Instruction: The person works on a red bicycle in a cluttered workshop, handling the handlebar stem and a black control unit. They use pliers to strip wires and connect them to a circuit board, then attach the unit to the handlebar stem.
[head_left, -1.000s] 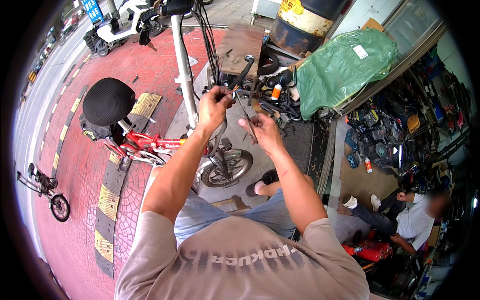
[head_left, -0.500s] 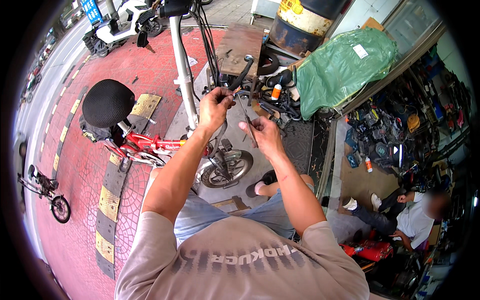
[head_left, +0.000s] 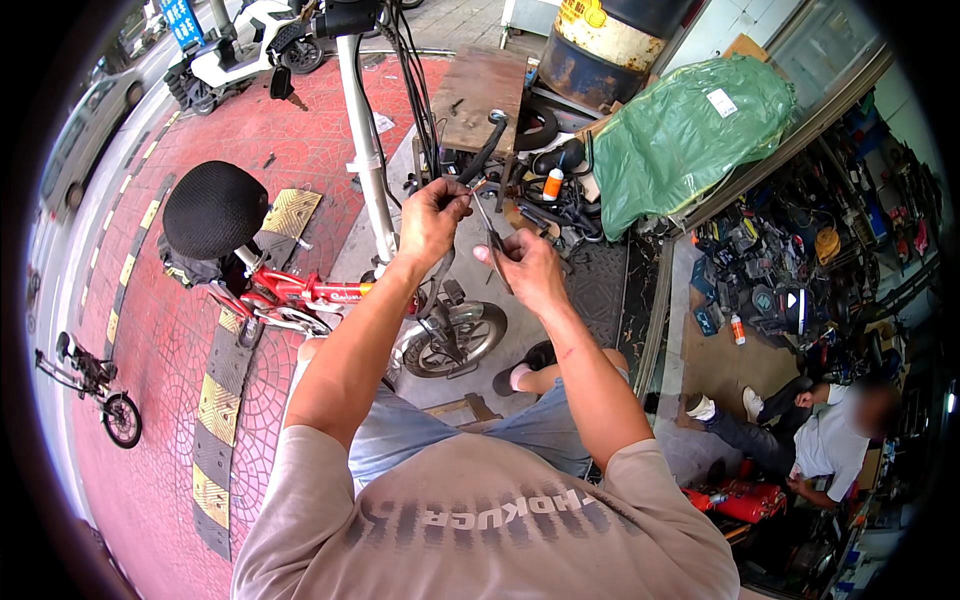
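My left hand (head_left: 428, 225) is closed in a pinch on a thin wire, whose copper-coloured end (head_left: 479, 186) shows just past the fingertips. My right hand (head_left: 530, 268) is wrapped round a slim metal tool with a dark handle (head_left: 492, 236). Its narrow tip points up and left to the wire end, close to my left fingertips. The tool's exact kind is hard to make out. Beside my left hand rises a silver handlebar post (head_left: 366, 160) with several black cables (head_left: 418, 95). Below my hands is a small spoked wheel (head_left: 462, 342).
A red bicycle frame (head_left: 300, 290) with a black saddle (head_left: 213, 208) stands at the left. Ahead are a wooden bench (head_left: 480, 90), an orange-white bottle (head_left: 553, 184) and a green cover (head_left: 690, 145). A seated person (head_left: 825, 440) is at the right, beside piled parts.
The right hand and tool have shifted slightly, with the tool's tip still near the wire end. A grey car has come into view on the road at upper left.
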